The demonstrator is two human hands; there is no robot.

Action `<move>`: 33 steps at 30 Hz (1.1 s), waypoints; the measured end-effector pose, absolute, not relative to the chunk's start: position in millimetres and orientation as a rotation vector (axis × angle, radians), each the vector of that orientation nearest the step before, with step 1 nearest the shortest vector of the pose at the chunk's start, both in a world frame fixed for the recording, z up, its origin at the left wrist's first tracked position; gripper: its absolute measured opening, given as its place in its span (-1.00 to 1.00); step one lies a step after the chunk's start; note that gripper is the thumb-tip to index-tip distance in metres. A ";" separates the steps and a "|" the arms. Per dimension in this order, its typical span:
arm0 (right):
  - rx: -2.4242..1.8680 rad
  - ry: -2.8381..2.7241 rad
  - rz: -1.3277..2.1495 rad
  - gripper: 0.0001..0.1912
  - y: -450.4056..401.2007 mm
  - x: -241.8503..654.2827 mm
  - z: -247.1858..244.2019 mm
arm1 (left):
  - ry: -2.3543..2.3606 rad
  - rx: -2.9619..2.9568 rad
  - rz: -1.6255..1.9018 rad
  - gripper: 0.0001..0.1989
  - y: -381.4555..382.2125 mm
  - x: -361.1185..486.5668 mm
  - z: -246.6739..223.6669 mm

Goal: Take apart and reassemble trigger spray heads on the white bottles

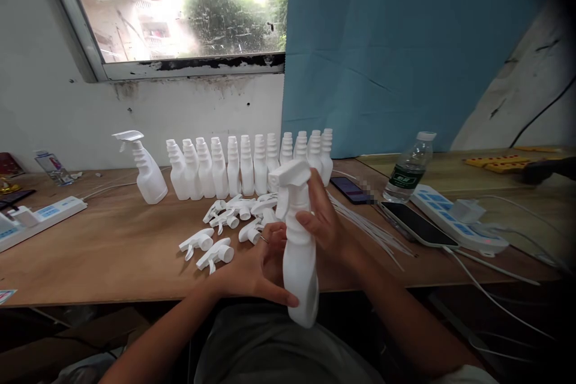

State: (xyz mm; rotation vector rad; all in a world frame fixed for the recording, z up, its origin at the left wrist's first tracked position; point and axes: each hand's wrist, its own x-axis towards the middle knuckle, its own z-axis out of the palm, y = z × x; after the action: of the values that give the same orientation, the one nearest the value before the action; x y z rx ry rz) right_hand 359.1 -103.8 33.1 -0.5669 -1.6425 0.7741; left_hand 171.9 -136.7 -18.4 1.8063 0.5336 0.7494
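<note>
A white spray bottle [300, 264] with a trigger head on its neck is held over the table's front edge, tilted slightly. My left hand [258, 270] grips the lower body, thumb across the front. Around the neck, just under the trigger head [292, 174], are the closed fingers of my right hand [326, 222]. Several loose white trigger heads [216, 254] lie on the table to the left of the bottle. Behind them stands a row of several white bottles without heads [218, 168]. One bottle with a trigger head [151, 177] stands left of the row.
On the right are a water bottle [407, 171], two phones [420, 224] [351, 189], a power strip [459, 222] with cables, and thin white tubes [371, 228]. Another power strip [45, 216] and a clear bottle [51, 167] are at the left. The wooden table [112, 258] meets a wall.
</note>
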 end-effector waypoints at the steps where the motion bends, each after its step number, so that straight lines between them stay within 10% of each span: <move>1: -0.640 -1.650 0.624 -0.44 -110.9 364.4 31.9 | 0.617 1.813 0.835 0.06 -138.6 175.2 -21.8; 7: -1.239 -1.880 0.416 -0.33 -170.4 393.1 16.6 | 0.959 2.014 1.281 -0.03 -154.4 195.2 -21.5; 11: -1.389 -1.893 0.202 -0.59 -177.5 399.0 14.8 | 0.988 2.328 1.409 -0.17 -158.9 199.0 -14.3; 18: -1.709 -1.509 -0.266 -0.41 -62.1 466.2 47.1 | 1.084 2.402 1.282 -0.47 -146.2 190.0 -20.6; 33: -1.882 -1.704 -0.110 -0.41 41.2 522.7 1.1 | 1.160 2.430 0.979 -0.72 -145.9 190.4 -21.5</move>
State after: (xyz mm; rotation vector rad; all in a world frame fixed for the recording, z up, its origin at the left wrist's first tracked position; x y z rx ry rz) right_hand 522.7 41.2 1.1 -1.8816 -1.7044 -0.1101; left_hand 190.4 -145.9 -21.5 2.4297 1.1597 0.9791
